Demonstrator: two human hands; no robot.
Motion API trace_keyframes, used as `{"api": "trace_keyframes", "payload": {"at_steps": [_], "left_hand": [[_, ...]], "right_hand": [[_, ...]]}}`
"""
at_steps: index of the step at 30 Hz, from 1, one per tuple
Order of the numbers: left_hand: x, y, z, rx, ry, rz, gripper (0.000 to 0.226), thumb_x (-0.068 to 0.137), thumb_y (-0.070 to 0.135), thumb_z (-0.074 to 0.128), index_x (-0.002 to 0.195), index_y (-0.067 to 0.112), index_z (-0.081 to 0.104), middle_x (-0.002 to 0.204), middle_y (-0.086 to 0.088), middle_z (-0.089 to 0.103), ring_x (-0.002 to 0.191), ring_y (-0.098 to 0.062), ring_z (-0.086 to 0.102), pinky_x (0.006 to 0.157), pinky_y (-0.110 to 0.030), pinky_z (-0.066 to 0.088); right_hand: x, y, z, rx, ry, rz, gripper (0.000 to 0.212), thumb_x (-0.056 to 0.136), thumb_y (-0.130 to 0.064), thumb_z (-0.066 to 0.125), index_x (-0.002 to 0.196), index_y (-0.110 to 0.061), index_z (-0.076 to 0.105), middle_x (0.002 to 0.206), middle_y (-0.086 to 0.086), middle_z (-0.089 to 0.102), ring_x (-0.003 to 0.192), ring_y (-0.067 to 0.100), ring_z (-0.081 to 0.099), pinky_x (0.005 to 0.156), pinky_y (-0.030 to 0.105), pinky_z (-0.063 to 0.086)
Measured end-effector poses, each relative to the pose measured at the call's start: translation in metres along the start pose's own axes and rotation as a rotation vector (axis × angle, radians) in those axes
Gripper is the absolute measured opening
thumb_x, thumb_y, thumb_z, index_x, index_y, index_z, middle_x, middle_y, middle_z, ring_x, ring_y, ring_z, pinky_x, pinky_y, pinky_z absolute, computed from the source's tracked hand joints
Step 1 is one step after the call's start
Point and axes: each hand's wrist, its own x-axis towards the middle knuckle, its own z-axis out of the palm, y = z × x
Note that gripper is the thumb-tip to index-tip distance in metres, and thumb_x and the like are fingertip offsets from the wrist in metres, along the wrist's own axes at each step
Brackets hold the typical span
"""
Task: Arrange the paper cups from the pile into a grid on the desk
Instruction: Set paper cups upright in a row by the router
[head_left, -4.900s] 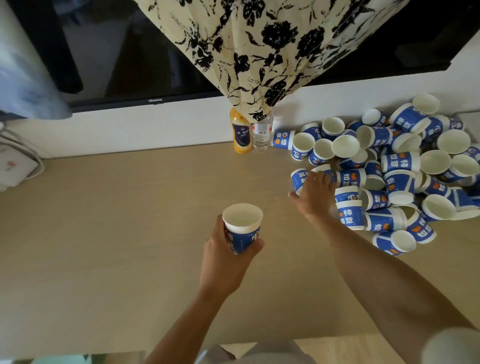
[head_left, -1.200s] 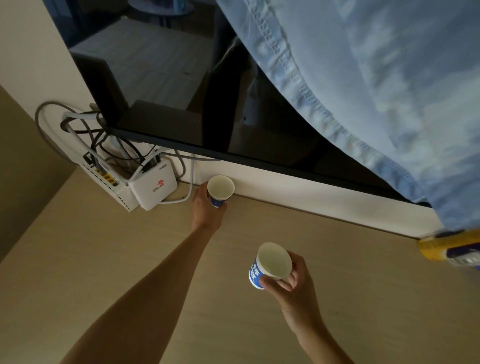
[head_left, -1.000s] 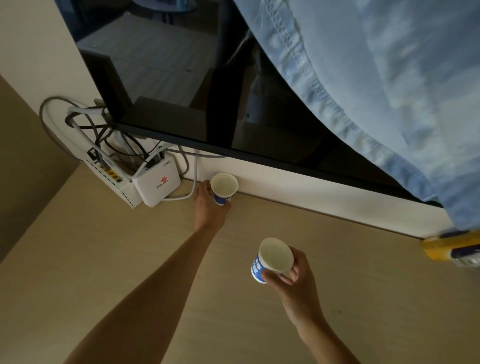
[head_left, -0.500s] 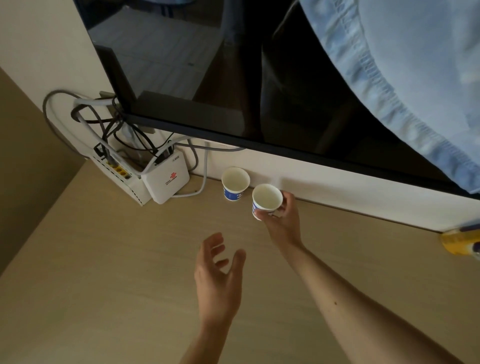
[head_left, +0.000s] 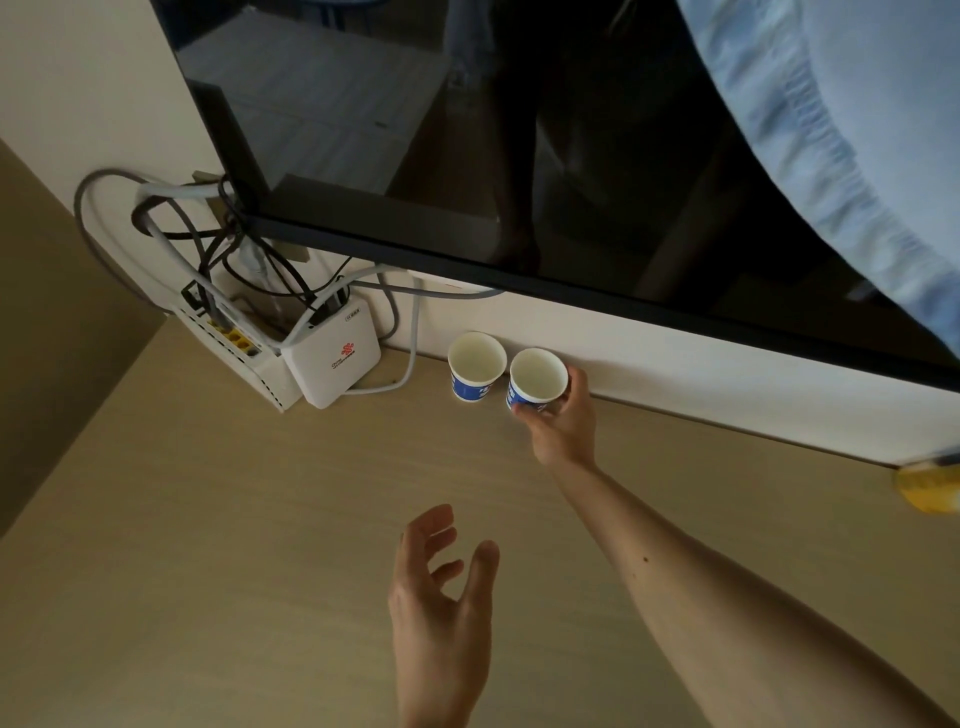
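Paper cup gripped by right hand, left hand relaxed and empty, cup lettering illegible, red-logo router

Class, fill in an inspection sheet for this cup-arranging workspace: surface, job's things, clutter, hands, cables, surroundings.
Surface: light wood-grain desk against a white wall.
Job's things: two upright blue-and-white paper cups by the wall: left cup stands free, right cup is held.
Clutter: white router box and second white box with yellow ports, back left; blurred yellow object at right edge.
Hands: right hand grips the right cup; left hand hovers open, holding nothing.
Cables: grey and black cables tangle from the boxes up the wall.
Surroundings: dark TV screen above; blue cloth top right.
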Motion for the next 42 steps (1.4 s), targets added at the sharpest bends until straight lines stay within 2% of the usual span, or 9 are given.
{"api": "trace_keyframes", "payload": {"at_steps": [2, 6, 10, 16, 23, 27, 31, 36, 42], "left_hand": [[0.0, 0.001, -0.001, 0.001, -0.004, 0.003, 0.046, 0.069, 0.044, 0.071, 0.111, 0.028, 0.063, 0.114, 0.014, 0.067, 0.108, -0.006, 0.063, 0.081, -0.028, 0.054], [-0.002, 0.001, -0.003, 0.004, -0.021, -0.011, 0.041, 0.073, 0.034, 0.071, 0.112, 0.029, 0.062, 0.115, 0.014, 0.066, 0.108, -0.004, 0.063, 0.082, -0.028, 0.053], [-0.006, -0.001, -0.002, 0.028, -0.038, -0.023, 0.035, 0.084, 0.016, 0.078, 0.114, 0.027, 0.062, 0.117, 0.015, 0.066, 0.109, -0.005, 0.062, 0.084, -0.029, 0.054], [-0.025, 0.011, 0.014, 0.06, -0.114, -0.012, 0.039, 0.086, 0.013, 0.076, 0.117, 0.029, 0.06, 0.113, 0.016, 0.067, 0.105, -0.001, 0.064, 0.083, -0.031, 0.054], [-0.081, 0.05, 0.049, 0.047, -0.24, -0.013, 0.036, 0.074, 0.038, 0.069, 0.108, 0.035, 0.06, 0.106, 0.013, 0.069, 0.104, -0.009, 0.065, 0.082, -0.03, 0.053], [-0.13, 0.067, 0.076, 0.064, -0.301, 0.032, 0.037, 0.074, 0.038, 0.069, 0.109, 0.03, 0.061, 0.107, 0.01, 0.069, 0.102, -0.011, 0.066, 0.079, -0.027, 0.051], [-0.204, 0.079, 0.112, 0.084, -0.344, 0.086, 0.037, 0.076, 0.038, 0.069, 0.111, 0.028, 0.062, 0.108, 0.01, 0.069, 0.101, -0.01, 0.066, 0.077, -0.023, 0.05], [-0.296, 0.076, 0.168, 0.058, -0.377, 0.031, 0.024, 0.09, 0.012, 0.071, 0.111, 0.022, 0.063, 0.106, 0.003, 0.07, 0.101, -0.016, 0.067, 0.076, -0.026, 0.049], [-0.374, 0.072, 0.216, 0.083, -0.528, 0.042, 0.024, 0.091, 0.018, 0.072, 0.112, 0.025, 0.063, 0.108, 0.004, 0.071, 0.098, -0.011, 0.068, 0.08, -0.03, 0.052]], "right_hand": [[0.001, 0.0, 0.001, 0.003, -0.006, -0.007, 0.07, 0.069, -0.004, 0.088, 0.128, -0.015, 0.052, 0.115, -0.001, 0.067, 0.102, 0.015, 0.065, 0.075, 0.014, 0.052], [0.001, 0.0, 0.003, 0.02, -0.023, 0.014, 0.07, 0.069, -0.002, 0.088, 0.127, -0.016, 0.051, 0.117, -0.002, 0.065, 0.107, 0.016, 0.064, 0.086, 0.029, 0.057], [-0.005, 0.002, -0.005, 0.007, -0.035, 0.045, 0.073, 0.068, 0.004, 0.085, 0.13, -0.015, 0.049, 0.119, -0.003, 0.063, 0.11, 0.016, 0.063, 0.083, 0.026, 0.055], [-0.057, 0.005, -0.052, 0.006, -0.031, 0.125, 0.079, 0.073, -0.002, 0.08, 0.142, -0.018, 0.043, 0.139, 0.001, 0.053, 0.127, 0.015, 0.051, 0.097, 0.037, 0.052], [-0.134, 0.0, -0.16, 0.114, -0.039, 0.102, 0.075, 0.082, -0.009, 0.08, 0.144, -0.02, 0.041, 0.136, -0.002, 0.053, 0.125, 0.012, 0.055, 0.098, 0.03, 0.051], [-0.168, -0.005, -0.232, 0.213, 0.023, 0.091, 0.074, 0.081, -0.021, 0.084, 0.142, -0.023, 0.043, 0.137, -0.004, 0.055, 0.125, 0.009, 0.056, 0.098, 0.027, 0.052], [-0.201, -0.001, -0.313, 0.328, 0.065, 0.077, 0.069, 0.082, -0.016, 0.082, 0.139, -0.022, 0.045, 0.135, -0.004, 0.057, 0.122, 0.004, 0.057, 0.089, 0.015, 0.053], [-0.235, 0.017, -0.411, 0.442, 0.101, 0.086, 0.061, 0.082, 0.001, 0.078, 0.132, -0.02, 0.049, 0.132, 0.006, 0.06, 0.121, 0.017, 0.06, 0.086, 0.018, 0.054], [-0.254, 0.043, -0.498, 0.46, 0.185, 0.101, 0.054, 0.081, 0.004, 0.078, 0.123, -0.019, 0.052, 0.126, 0.016, 0.062, 0.114, 0.027, 0.064, 0.078, 0.015, 0.053]]}}
